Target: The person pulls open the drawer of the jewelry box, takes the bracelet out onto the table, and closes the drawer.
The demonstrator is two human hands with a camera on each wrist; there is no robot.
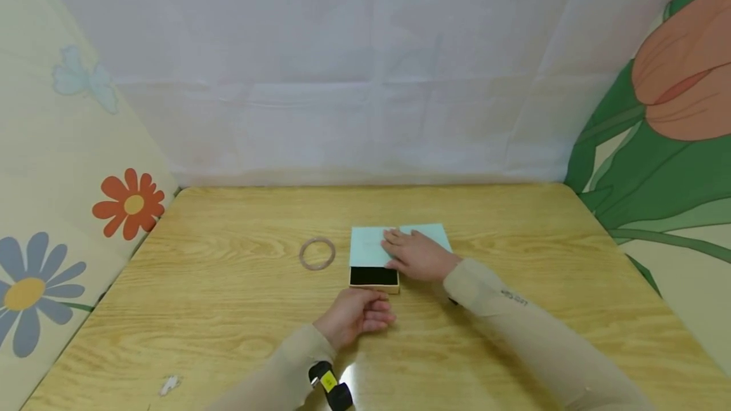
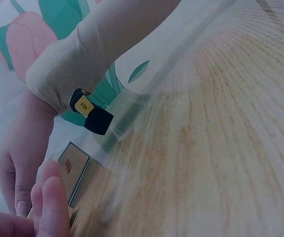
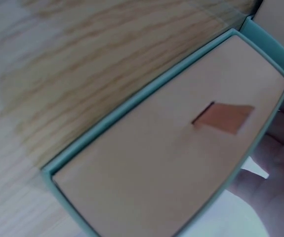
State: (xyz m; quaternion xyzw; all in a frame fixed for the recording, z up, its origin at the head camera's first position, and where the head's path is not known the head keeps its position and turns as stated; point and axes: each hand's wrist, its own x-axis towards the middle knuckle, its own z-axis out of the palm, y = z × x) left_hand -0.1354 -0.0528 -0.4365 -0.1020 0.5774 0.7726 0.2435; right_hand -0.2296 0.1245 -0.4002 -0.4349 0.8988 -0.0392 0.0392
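A pale blue box sleeve (image 1: 365, 246) lies on the table, its black-lined drawer (image 1: 374, 276) partly pulled out toward me. My right hand (image 1: 419, 254) lies across the sleeve's top with fingers extended, its thumb by the near edge. My left hand (image 1: 356, 317) is at the drawer's front edge, thumb and forefinger pinching there; the exact contact is hidden. Directly right of the sleeve is a second pale blue box (image 1: 431, 233), partly under my right hand. In the right wrist view its beige front (image 3: 146, 163) carries a brown pull tab (image 3: 225, 117).
A pinkish bangle (image 1: 317, 254) lies left of the boxes. A small white scrap (image 1: 169, 385) is near the front left of the wooden table (image 1: 240, 309). A white cloth (image 1: 342, 81) hangs behind, with flower-printed panels at both sides.
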